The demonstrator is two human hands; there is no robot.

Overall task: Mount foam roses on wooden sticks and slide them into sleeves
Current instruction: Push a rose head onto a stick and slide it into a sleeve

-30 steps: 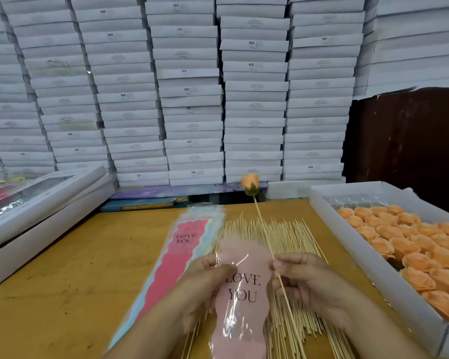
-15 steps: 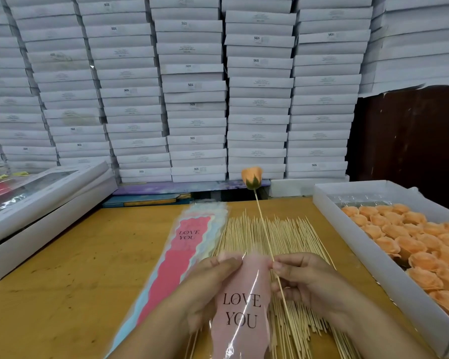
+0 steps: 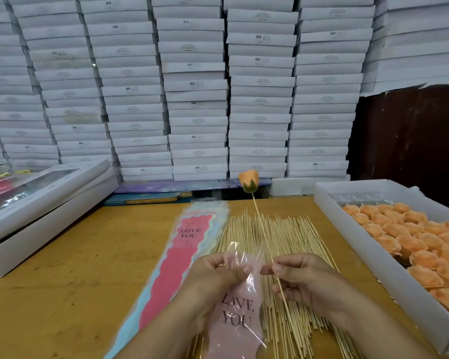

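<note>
Backdrop: stacked white boxes [image 3: 197,99], some marked "SGS"
Counter [image 3: 75,281]: sticks [image 3: 290,234] spread at centre
Left hand [image 3: 213,278]: pinching pink sleeve [image 3: 235,317], "LOVE YOU"
Right hand [image 3: 301,278]: gripping rose [image 3: 248,180] stick, above sticks
Sleeve pile [image 3: 182,257]: left of sticks, "LOVE YOU"
Tray [image 3: 373,257]: right of sticks, orange roses [image 3: 415,237]

An orange foam rose [image 3: 248,180] tops a thin wooden stick [image 3: 263,237] tilting away over the heap of loose sticks [image 3: 290,229]; a pink clear-topped "LOVE YOU" sleeve [image 3: 237,314] lies crumpled alongside.
</note>
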